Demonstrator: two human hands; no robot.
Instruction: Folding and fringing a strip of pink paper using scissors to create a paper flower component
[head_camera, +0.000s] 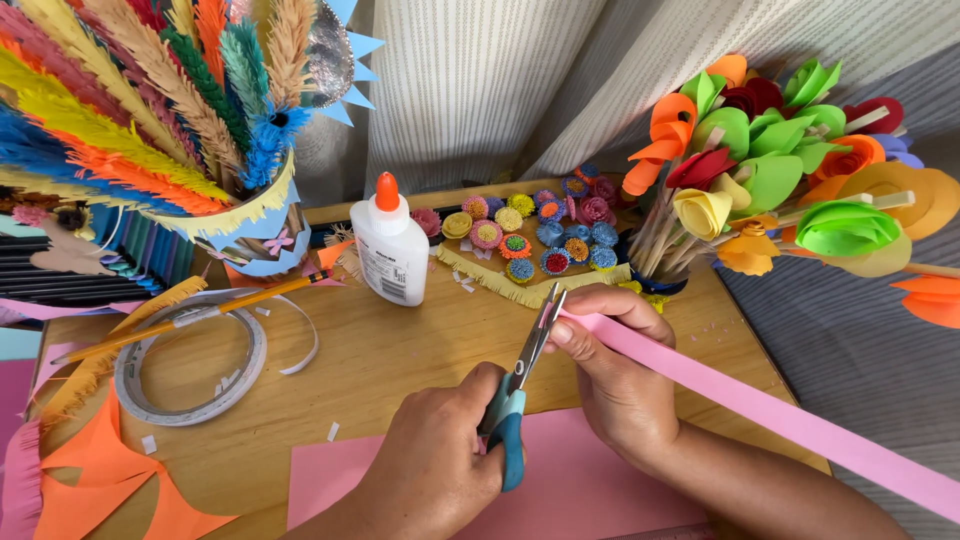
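Note:
My left hand (430, 475) grips blue-handled scissors (512, 430), and their blades point up and away from me. The blades are open around the near end of a long pink paper strip (760, 405). My right hand (615, 385) pinches that end of the strip just right of the blades. From there the strip runs off to the lower right. Both hands hover over a pink paper sheet (590, 490) lying on the wooden table (400, 345).
A white glue bottle (392, 250) with an orange cap stands behind the hands. A tape roll (190, 365) and a pencil (190, 320) lie left, above orange paper cuttings (100, 480). Small quilled flowers (530, 235), a paper-flower bouquet (790, 170) and a pot of paper feathers (250, 225) line the back.

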